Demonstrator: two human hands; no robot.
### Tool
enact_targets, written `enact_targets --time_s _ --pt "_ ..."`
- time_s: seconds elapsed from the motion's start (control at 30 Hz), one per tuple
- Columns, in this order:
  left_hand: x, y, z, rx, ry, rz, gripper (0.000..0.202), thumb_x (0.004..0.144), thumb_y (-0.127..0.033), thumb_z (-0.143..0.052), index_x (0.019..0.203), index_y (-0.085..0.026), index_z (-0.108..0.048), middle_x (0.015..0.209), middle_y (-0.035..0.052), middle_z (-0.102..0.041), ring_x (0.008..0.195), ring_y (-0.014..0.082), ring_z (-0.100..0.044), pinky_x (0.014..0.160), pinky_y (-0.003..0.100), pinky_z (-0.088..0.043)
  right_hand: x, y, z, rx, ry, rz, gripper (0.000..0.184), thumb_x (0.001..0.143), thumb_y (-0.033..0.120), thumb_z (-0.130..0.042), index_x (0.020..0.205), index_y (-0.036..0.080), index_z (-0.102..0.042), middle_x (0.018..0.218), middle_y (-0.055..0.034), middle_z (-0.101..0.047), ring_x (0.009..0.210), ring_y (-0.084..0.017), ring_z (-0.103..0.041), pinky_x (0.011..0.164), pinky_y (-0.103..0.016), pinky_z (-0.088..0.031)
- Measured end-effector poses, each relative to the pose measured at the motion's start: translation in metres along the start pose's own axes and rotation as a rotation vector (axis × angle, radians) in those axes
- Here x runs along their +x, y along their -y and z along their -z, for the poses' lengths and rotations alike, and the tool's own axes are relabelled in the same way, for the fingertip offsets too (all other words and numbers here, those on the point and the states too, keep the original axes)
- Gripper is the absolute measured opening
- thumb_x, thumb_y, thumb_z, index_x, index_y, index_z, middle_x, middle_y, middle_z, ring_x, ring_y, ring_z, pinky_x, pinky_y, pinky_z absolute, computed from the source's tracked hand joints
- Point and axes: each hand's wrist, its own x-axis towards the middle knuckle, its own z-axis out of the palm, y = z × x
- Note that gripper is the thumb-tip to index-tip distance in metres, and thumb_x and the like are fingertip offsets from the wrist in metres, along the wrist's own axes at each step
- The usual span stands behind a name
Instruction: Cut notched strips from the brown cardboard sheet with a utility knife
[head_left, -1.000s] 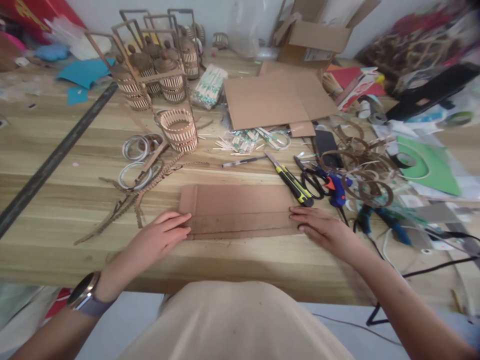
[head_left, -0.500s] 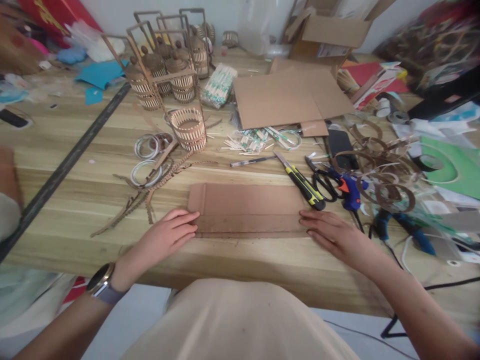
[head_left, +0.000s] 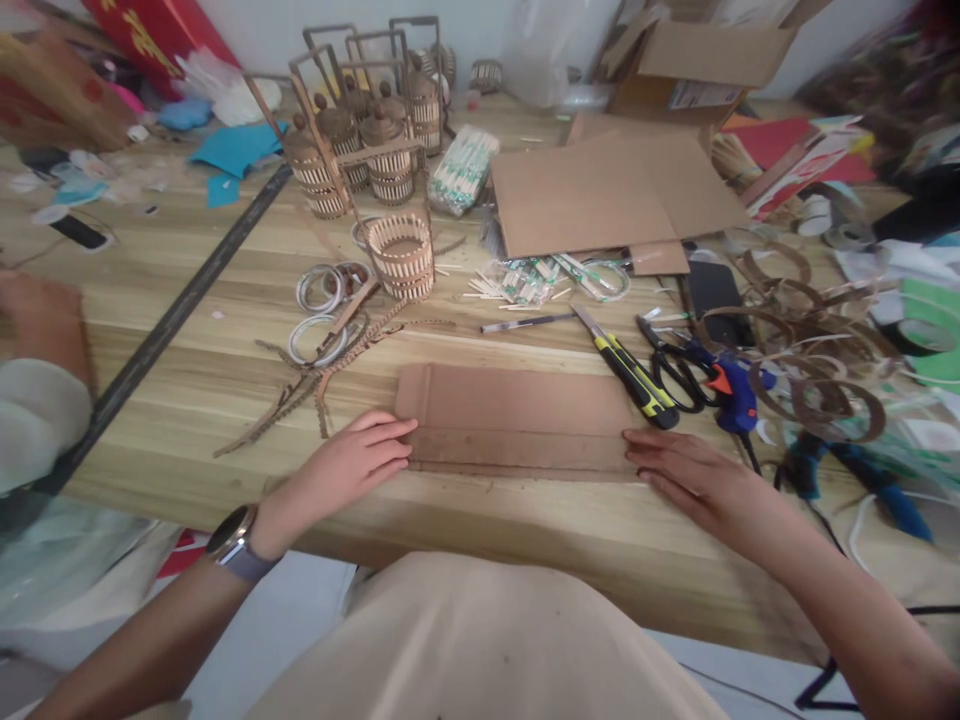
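A piece of brown cardboard lies flat before me. Along its near side runs a darker cardboard strip, parallel to the long edge. At the left end, the outstretched fingertips of my left hand touch the strip and cardboard. My right hand lies with its fingers extended at the right end, touching there too. A yellow-and-black utility knife, blade out, rests partly over the cardboard's upper right corner, just above my right fingers. Black-handled scissors and a blue glue gun lie to its right.
Small slatted baskets stand at the back left. Cardboard sheets, bundled sticks and a pen lie beyond. Cardboard rings and pliers crowd the right. Another person's sleeve shows at left, beside a dark bar.
The whole scene has shifted right in view as the head turned left. Both hands stay at the ends of the cardboard, which shows no clear movement on the table.
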Motion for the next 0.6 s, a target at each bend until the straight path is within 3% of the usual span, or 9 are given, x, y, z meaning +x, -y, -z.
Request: enact_targets --time_s 0.27,0.6 --pt "0.0046 0.0003 0.0049 -0.005 0.01 -0.008 0.021 0.101 -0.025 -0.055 0.099 -0.018 -0.075 0.125 0.0071 -0.072 0.113 0.0206 -0.057 0.098 0.035 -0.053 -0.0015 -0.0019 -0.0009 -0.002 -0.011 0.008 0.026 0.096 0.03 -0.051 0.104 0.023 -0.075 0.117 -0.011 -0.076 0.109 -0.025 -0.071 0.097 -0.038 -0.059" --pt "0.0067 -0.0002 0.0042 0.005 0.022 -0.039 0.027 0.103 -0.024 -0.05 0.114 -0.018 -0.074 0.126 0.008 -0.069 0.112 0.0217 -0.056 0.095 0.036 -0.055 0.0017 0.001 0.0016 -0.088 -0.035 0.077 0.028 0.098 0.028 -0.048 0.103 0.02 -0.074 0.114 -0.0127 -0.076 0.104 -0.025 -0.074 0.09 -0.039 -0.062"
